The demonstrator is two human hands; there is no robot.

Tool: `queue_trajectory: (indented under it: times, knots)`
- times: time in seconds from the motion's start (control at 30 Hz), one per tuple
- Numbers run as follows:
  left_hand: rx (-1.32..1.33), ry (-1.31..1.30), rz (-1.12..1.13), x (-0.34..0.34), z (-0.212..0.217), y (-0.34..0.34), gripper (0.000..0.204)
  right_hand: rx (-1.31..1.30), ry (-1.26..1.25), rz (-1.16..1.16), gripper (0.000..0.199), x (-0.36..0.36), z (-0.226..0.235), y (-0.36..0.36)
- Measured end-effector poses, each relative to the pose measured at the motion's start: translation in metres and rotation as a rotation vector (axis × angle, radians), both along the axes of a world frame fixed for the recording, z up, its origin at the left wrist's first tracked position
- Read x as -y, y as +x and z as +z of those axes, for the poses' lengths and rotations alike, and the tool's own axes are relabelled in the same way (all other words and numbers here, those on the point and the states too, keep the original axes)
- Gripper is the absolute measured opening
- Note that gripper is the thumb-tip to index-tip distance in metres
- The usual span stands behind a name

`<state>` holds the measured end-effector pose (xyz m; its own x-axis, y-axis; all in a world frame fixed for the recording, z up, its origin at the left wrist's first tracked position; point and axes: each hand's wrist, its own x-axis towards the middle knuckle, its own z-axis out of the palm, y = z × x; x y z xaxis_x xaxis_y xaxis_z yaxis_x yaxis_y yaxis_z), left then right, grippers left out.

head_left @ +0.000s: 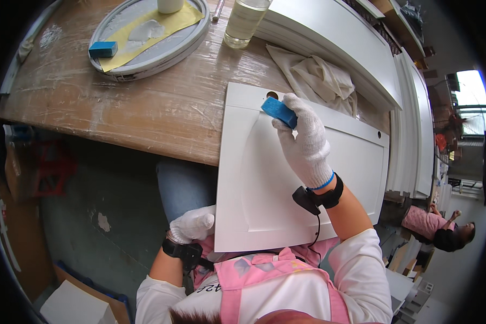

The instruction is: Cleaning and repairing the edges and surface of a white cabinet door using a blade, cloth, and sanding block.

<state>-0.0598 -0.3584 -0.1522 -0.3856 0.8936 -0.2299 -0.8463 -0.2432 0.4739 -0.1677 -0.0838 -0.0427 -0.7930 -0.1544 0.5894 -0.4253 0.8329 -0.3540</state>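
In my right hand, in a white knit glove, a small blue sanding block is pinched between thumb and fingers. It is over the upper left corner of a white cabinet door, close to a dark round hole; whether it touches the surface I cannot tell. The door rests partly on the table and partly toward my lap. My gloved left hand is closed at the door's lower left edge, its fingers partly hidden there.
On the film-covered table, a round grey lid bears yellow paper with white paste, another blue block and a white container. Beyond the door are a jar of clear liquid, a beige cloth and stacked white panels.
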Motion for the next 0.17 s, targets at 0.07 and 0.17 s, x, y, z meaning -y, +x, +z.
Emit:
queue_trajectory:
  times: [0.07,0.17]
  knots:
    - [-0.032,-0.008,0.000,0.0003,0.0025,-0.0015,0.102,0.039,-0.021,0.040,0.051,-0.0006,-0.0046,-0.0008]
    - [-0.039,-0.016,-0.003,0.0009,0.0037,-0.0031,0.102,0.157,0.034,0.059,0.047,-0.0006,-0.0032,-0.0014]
